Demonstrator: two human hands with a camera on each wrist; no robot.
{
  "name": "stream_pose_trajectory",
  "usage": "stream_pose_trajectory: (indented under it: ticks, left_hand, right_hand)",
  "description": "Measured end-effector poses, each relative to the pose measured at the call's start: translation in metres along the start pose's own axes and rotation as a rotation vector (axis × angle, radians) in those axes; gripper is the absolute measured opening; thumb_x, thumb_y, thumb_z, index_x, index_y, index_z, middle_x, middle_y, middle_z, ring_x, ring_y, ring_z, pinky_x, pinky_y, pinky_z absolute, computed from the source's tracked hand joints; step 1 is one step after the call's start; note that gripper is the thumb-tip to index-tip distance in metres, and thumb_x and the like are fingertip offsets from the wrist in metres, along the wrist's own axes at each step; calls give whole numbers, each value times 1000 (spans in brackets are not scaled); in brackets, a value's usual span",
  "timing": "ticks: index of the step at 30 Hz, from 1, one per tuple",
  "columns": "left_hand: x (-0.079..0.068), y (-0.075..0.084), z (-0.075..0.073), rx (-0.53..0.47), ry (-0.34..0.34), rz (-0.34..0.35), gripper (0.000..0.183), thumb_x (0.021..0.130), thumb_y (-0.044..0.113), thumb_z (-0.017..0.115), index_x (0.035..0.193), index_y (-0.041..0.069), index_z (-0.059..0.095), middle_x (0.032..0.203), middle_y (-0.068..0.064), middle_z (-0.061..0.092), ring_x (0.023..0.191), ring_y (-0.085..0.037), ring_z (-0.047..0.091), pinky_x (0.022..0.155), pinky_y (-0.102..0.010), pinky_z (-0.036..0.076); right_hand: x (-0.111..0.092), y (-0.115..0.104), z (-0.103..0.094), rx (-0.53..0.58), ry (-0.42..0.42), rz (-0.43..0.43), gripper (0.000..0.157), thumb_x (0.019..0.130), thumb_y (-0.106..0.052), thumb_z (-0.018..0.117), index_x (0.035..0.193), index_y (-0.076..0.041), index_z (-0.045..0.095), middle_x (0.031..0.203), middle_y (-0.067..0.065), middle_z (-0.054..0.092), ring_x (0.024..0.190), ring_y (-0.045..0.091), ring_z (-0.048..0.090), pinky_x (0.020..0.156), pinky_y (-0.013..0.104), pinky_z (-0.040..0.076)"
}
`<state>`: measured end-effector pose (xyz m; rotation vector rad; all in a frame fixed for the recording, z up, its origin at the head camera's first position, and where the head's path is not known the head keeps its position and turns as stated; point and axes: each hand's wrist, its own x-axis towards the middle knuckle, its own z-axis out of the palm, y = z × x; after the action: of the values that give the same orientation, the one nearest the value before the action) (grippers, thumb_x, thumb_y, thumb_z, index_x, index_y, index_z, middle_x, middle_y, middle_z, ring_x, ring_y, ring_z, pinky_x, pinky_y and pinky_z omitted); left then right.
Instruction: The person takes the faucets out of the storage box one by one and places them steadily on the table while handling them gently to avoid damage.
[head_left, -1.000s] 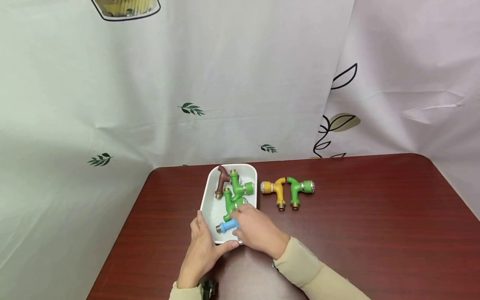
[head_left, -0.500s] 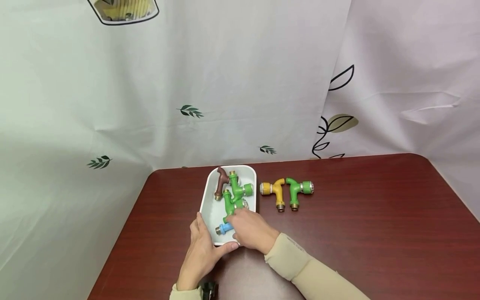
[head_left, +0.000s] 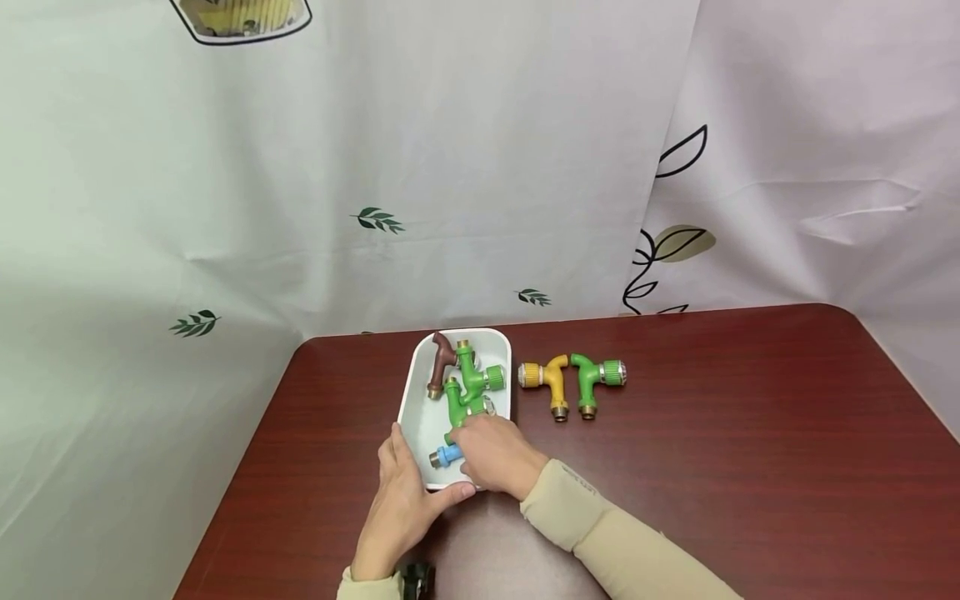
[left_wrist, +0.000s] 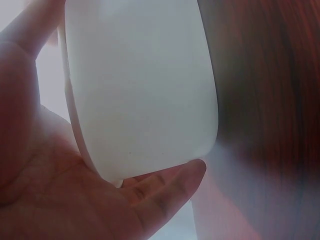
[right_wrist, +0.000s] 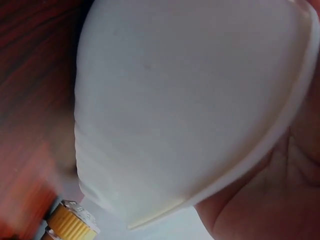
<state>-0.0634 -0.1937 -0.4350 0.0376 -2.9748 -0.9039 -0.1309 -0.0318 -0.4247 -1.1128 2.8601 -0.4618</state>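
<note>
A white tray [head_left: 425,425] stands on the table, holding a brown tap [head_left: 440,363], two green taps [head_left: 472,380] and a blue tap [head_left: 448,455]. My left hand [head_left: 399,504] grips the tray's near left corner, thumb along the front rim and fingers up the side. In the left wrist view the same hand [left_wrist: 70,195] wraps the tray wall [left_wrist: 140,85]. Inside the near end, my right hand [head_left: 491,454] grips the blue tap, covering its handle end; only the threaded end shows. The right wrist view shows the palm [right_wrist: 270,200] above the tray's outer wall [right_wrist: 170,105].
Right of the tray, a yellow tap [head_left: 556,385] and a green tap [head_left: 589,385] lie side by side on the dark red table [head_left: 712,433]. A pale patterned curtain [head_left: 480,167] hangs behind the table's far edge.
My right hand has shifted slightly left over the blue tap, and its forearm has swung a little left. My left hand and the tray stay in place.
</note>
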Motion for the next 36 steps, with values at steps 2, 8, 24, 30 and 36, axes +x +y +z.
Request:
stream_pose_trajectory:
  ticks: [2, 8, 24, 30, 36]
  left_hand:
    - [0, 0, -1, 2, -3, -2, 139, 69, 57, 87, 151, -19, 4, 146, -38, 24, 132, -50, 39, 103, -54, 40]
    - [0, 1, -2, 1, -10, -12, 139, 69, 59, 86, 151, -19, 4, 146, -37, 23, 131, -49, 40, 101, -54, 41]
    - [0, 1, -1, 1, 2, -6, 140, 68, 58, 87, 152, -16, 3, 145, -35, 25, 129, -48, 42, 100, -53, 42]
    - [-1, 0, -1, -2, -5, -8, 141, 69, 59, 86, 153, -16, 2, 145, -35, 25, 130, -47, 41, 101, -53, 42]
    - [-1, 0, -2, 1, -8, -8, 141, 68, 59, 87, 152, -17, 3, 145, -36, 24, 129, -47, 41, 100, -53, 42]
  right_hand:
    - [1, 0, 1, -4, -1, -4, 23, 83, -13, 76, 105, -13, 76, 96, 0, 69, 90, 18, 65, 76, 35, 53]
    - [3, 1, 2, -16, 4, 1, 16, 82, -13, 75, 99, -13, 74, 89, 0, 67, 85, 18, 64, 73, 35, 53]
    - [6, 2, 5, -15, 27, 22, 15, 75, -10, 76, 90, -11, 71, 81, 1, 63, 83, 19, 61, 72, 33, 51]
    - [6, 4, 6, -25, 61, -2, 17, 76, -9, 74, 93, -10, 73, 84, 2, 64, 83, 19, 58, 78, 32, 49]
    - [5, 4, 6, -8, 108, -3, 17, 81, -9, 74, 97, -11, 74, 87, 2, 66, 85, 19, 58, 77, 31, 50]
